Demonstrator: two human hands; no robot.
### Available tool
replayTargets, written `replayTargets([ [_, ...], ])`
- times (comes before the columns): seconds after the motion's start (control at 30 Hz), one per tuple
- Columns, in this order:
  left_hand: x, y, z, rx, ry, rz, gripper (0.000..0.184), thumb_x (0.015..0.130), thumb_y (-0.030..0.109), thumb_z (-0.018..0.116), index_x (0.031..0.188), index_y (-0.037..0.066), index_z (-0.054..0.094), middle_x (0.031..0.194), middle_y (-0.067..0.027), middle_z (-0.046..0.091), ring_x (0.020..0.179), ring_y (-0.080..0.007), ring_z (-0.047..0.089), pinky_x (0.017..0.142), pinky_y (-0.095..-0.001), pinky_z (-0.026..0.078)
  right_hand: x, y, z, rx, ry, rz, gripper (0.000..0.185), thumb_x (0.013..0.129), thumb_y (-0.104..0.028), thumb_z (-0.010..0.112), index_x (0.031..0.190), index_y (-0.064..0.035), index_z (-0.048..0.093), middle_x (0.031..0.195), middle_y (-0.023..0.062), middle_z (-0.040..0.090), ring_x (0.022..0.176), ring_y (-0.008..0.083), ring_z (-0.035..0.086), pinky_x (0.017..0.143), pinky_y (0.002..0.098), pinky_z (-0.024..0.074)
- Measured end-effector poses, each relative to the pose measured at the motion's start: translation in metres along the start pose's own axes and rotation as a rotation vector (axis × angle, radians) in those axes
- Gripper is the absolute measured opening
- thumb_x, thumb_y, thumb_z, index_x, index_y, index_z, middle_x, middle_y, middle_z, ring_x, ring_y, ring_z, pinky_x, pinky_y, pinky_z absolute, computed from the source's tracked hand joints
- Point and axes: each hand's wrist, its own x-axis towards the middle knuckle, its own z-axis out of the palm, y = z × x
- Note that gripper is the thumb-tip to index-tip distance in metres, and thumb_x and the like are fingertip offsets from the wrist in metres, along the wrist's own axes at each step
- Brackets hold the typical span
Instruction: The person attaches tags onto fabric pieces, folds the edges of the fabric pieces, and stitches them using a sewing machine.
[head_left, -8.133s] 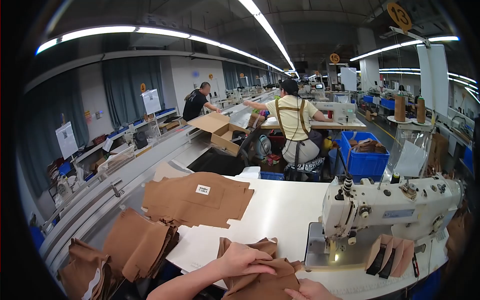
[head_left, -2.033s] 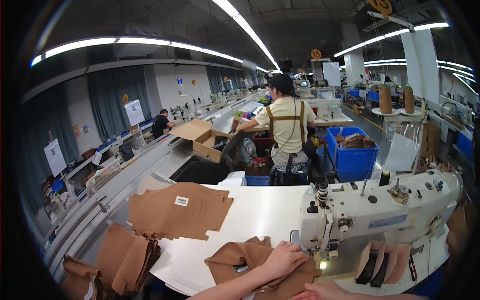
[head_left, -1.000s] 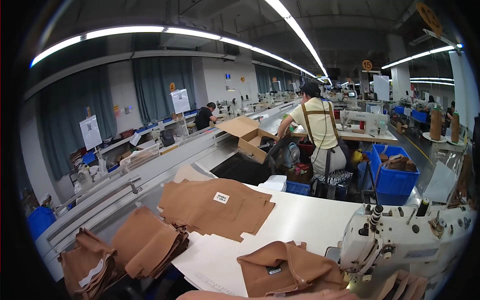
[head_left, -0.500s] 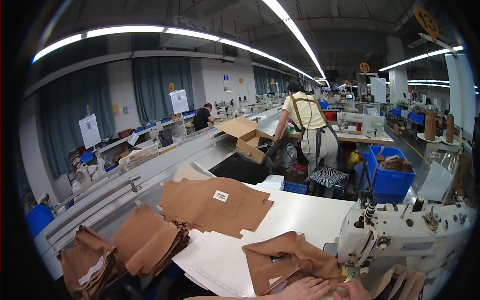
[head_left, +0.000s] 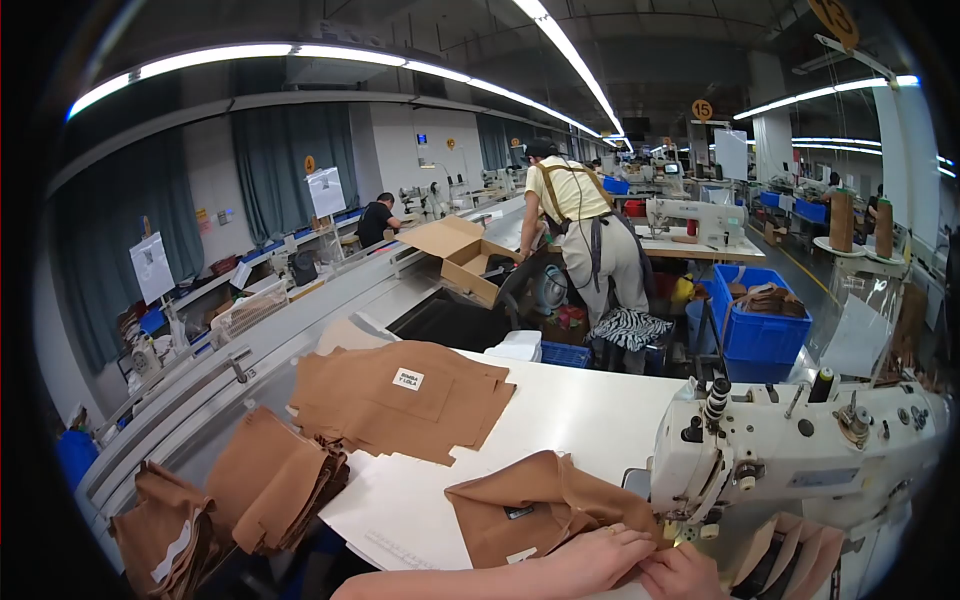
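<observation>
A brown fabric piece [head_left: 500, 500] with a small dark label and a pale patch lies folded on the white table, its right end beside the needle area of the white sewing machine [head_left: 790, 445]. My left hand [head_left: 597, 557] rests across its near edge, fingers bent together on the cloth. Close beside it, my right hand [head_left: 682, 574] pinches the same edge just below the presser foot. The fingertips of both hands nearly meet. The cloth between them is partly hidden.
Flat brown panels [head_left: 400, 395] with a white label lie behind. Folded brown stacks [head_left: 275, 480] sit at left. Upright light-brown pieces [head_left: 790, 560] stand right of my hands. Beyond are a blue crate [head_left: 760, 335], a cardboard box [head_left: 465, 265] and a bending co-worker [head_left: 585, 220].
My hands have drawn closer together at the cloth's edge, and more of my left forearm shows. The whole view has shifted, moving the scene leftward. The co-worker leans further over the box.
</observation>
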Motion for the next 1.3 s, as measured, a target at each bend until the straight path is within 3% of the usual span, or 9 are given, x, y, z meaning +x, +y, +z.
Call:
replayTargets([
  [0.07,0.010,-0.014,0.006,0.157,-0.067,0.033,0.034,0.092,0.015,0.064,0.123,0.001,0.062,0.122,-0.0101,0.063,0.106,-0.0297,0.058,0.093,-0.0381,0.049,-0.002,0.001,0.003,-0.003,0.018,0.000,0.024,0.079,-0.010,0.075,0.101,-0.0050,0.071,0.096,0.0057,0.066,0.088,0.0242,0.064,0.075,0.0357,0.0540],
  [0.2,0.003,-0.033,0.032,0.170,0.222,0.081,0.033,0.093,0.019,0.065,0.122,0.003,0.064,0.124,-0.0058,0.064,0.108,-0.0259,0.056,0.094,-0.0390,0.047,-0.003,0.000,0.002,-0.015,0.046,-0.014,0.022,0.080,-0.010,0.075,0.101,-0.0057,0.072,0.096,0.0057,0.066,0.086,0.0235,0.063,0.074,0.0353,0.0537],
  [0.7,0.005,-0.021,0.016,0.454,0.221,-0.007,0.045,0.098,0.038,0.059,0.133,0.010,0.062,0.129,-0.0088,0.063,0.122,-0.0281,0.056,0.088,-0.0405,0.043,-0.007,0.000,0.006,-0.087,0.058,-0.053,0.022,0.081,-0.011,0.076,0.101,-0.0055,0.071,0.102,0.0072,0.069,0.085,0.0251,0.063,0.074,0.0352,0.0528],
  [0.73,0.006,-0.020,0.014,0.446,0.174,-0.029,0.044,0.100,0.038,0.056,0.133,0.009,0.062,0.133,-0.0122,0.061,0.123,-0.0294,0.056,0.089,-0.0420,0.043,-0.004,0.003,-0.004,-0.151,-0.119,-0.116,0.028,0.083,-0.012,0.076,0.110,-0.0040,0.070,0.108,0.0027,0.070,0.085,0.0136,0.063,0.077,0.0265,0.0544],
  [0.77,0.007,-0.020,0.013,0.440,0.128,-0.045,0.044,0.102,0.038,0.052,0.132,0.008,0.062,0.138,-0.0156,0.060,0.125,-0.0307,0.056,0.091,-0.0436,0.043,-0.004,0.005,-0.007,-0.150,-0.136,-0.126,0.028,0.084,-0.013,0.075,0.110,-0.0027,0.069,0.107,0.0037,0.069,0.086,0.0142,0.063,0.077,0.0266,0.0541],
  [0.83,0.010,-0.021,0.013,0.409,0.141,-0.061,0.042,0.101,0.038,0.053,0.128,0.008,0.065,0.134,-0.0150,0.063,0.121,-0.0309,0.058,0.090,-0.0434,0.043,-0.007,0.009,-0.002,-0.147,-0.161,-0.152,0.027,0.086,-0.014,0.072,0.110,-0.0001,0.068,0.104,0.0057,0.068,0.088,0.0152,0.062,0.077,0.0269,0.0535],
  [0.87,0.013,-0.020,0.012,0.401,0.217,-0.054,0.034,0.097,0.032,0.060,0.121,0.010,0.068,0.115,-0.0051,0.068,0.115,-0.0247,0.059,0.089,-0.0399,0.044,-0.009,0.010,0.000,-0.136,-0.124,-0.139,0.027,0.083,-0.013,0.072,0.107,-0.0010,0.068,0.104,0.0064,0.068,0.087,0.0166,0.062,0.077,0.0275,0.0538],
  [0.97,0.017,-0.027,0.021,0.448,0.216,-0.053,0.032,0.096,0.027,0.061,0.117,0.004,0.069,0.121,-0.0130,0.068,0.117,-0.0278,0.061,0.095,-0.0428,0.046,-0.011,0.010,0.005,-0.103,-0.046,-0.119,0.026,0.078,-0.013,0.073,0.102,-0.0027,0.070,0.104,0.0079,0.067,0.086,0.0191,0.061,0.076,0.0289,0.0544],
  [1.3,0.021,-0.026,0.012,0.200,0.142,0.030,0.042,0.086,0.011,0.065,0.128,0.003,0.062,0.126,-0.0091,0.064,0.119,-0.0270,0.057,0.101,-0.0392,0.048,-0.014,0.014,0.006,-0.078,-0.076,-0.105,0.028,0.079,-0.013,0.068,0.106,-0.0027,0.068,0.109,0.0100,0.067,0.088,0.0193,0.062,0.076,0.0301,0.0541],
])
